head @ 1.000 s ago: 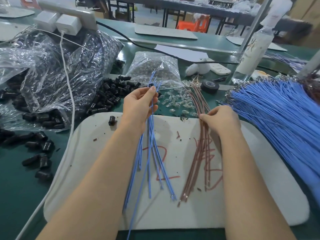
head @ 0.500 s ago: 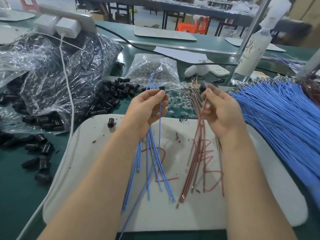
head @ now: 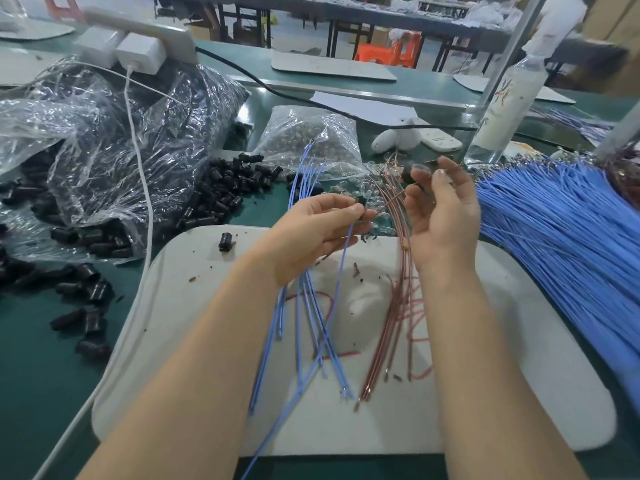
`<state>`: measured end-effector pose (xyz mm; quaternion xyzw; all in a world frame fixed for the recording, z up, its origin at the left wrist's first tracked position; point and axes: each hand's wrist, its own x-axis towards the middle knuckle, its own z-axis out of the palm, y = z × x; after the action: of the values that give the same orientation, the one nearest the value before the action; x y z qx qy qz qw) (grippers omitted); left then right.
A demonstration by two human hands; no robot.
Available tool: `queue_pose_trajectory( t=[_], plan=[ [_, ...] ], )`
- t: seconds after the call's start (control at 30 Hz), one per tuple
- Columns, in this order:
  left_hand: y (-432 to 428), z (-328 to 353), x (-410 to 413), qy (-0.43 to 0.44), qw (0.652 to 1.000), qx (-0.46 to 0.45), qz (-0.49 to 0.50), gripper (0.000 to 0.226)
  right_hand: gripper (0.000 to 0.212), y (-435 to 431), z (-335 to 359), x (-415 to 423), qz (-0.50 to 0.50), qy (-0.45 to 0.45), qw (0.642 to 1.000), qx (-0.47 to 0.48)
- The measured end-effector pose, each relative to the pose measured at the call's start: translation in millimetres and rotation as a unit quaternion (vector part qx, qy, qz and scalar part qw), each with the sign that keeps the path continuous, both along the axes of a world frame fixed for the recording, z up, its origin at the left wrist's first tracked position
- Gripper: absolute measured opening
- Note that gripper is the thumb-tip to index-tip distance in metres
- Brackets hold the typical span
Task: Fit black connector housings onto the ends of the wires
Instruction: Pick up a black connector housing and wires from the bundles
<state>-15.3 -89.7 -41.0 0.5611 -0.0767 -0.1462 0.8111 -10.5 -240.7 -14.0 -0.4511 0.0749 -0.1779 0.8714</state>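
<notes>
My left hand pinches a small black connector housing with a blue wire hanging from it, above the white work pad. My right hand pinches a single brown wire whose tip points left toward the housing, a short gap apart. Several loose blue wires lie under my left forearm. A small bunch of brown wires lies beside them on the pad. One loose black housing sits at the pad's far left edge.
A pile of black housings spills from a clear bag at left; more lie on the green bench. A bag of clear parts sits ahead. A big fan of blue wires covers the right. A bottle stands behind.
My right hand has lifted a single brown wire off the pad and brought its tip toward my left hand, which has lowered the housing and moved right to meet it.
</notes>
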Motion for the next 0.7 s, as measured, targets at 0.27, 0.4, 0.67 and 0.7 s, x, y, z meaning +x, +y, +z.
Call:
queue_pose_trajectory(
  t=[0.27,0.4,0.67,0.7],
  plan=[
    [-3.7,-3.1,4.5,-0.035,0.995,0.039,0.080,0.008,0.025,19.5,-21.3,9.1,0.149,0.071,0.911,-0.378],
    [0.5,-4.8,5.1,-0.035,0.992,0.078,0.095,0.007,0.022,14.4,-17.4,9.2,0.034,0.051,0.942,-0.330],
    [-0.8,-6.0,4.4,-0.063,0.982,0.119,0.134,0.007,0.014,14.3,-11.3,6.4,0.100,0.044,0.985,-0.133],
    [-1.6,-6.4,4.3,-0.067,0.979,0.130,0.140,0.007,0.014,16.8,-12.7,6.0,0.100,0.048,0.977,-0.184]
  ],
)
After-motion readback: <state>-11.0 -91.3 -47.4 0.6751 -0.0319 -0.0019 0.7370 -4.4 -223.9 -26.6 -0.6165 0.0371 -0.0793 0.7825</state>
